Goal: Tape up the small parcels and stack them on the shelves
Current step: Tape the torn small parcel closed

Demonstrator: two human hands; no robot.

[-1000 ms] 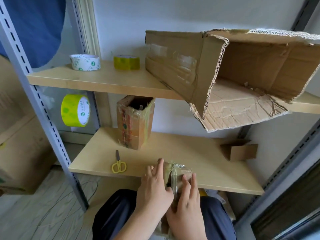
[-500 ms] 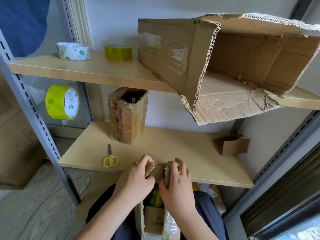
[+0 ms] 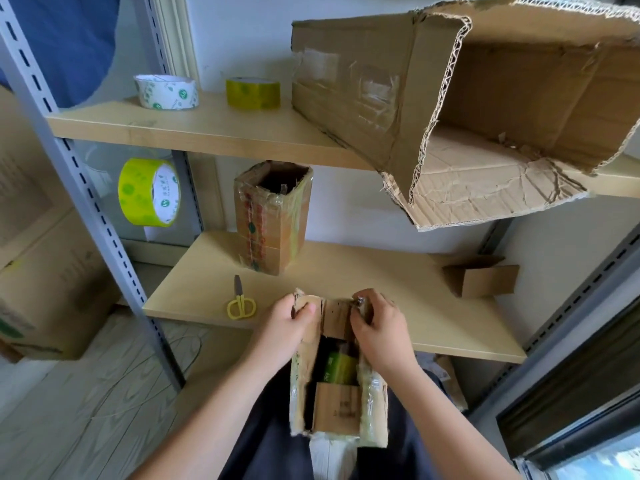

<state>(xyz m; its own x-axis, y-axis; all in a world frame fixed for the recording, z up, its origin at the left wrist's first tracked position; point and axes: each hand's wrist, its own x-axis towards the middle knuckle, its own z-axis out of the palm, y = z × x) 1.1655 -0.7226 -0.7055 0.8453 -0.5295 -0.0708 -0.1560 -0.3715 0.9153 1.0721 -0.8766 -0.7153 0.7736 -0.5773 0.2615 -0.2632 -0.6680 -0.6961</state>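
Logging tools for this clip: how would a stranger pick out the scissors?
Find the lower wooden shelf. Near its front edge, left of the person's left hand, lie the scissors, flat, blades pointing toward the wall. Their yellow handle loops set them apart from the brown cardboard around.

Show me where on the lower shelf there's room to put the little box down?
On the lower shelf, the widest bare patch lies between the tall taped parcel and the small folded carton. A narrower patch sits left of the scissors. The front edge is crowded: both hands hold the open parcel there.
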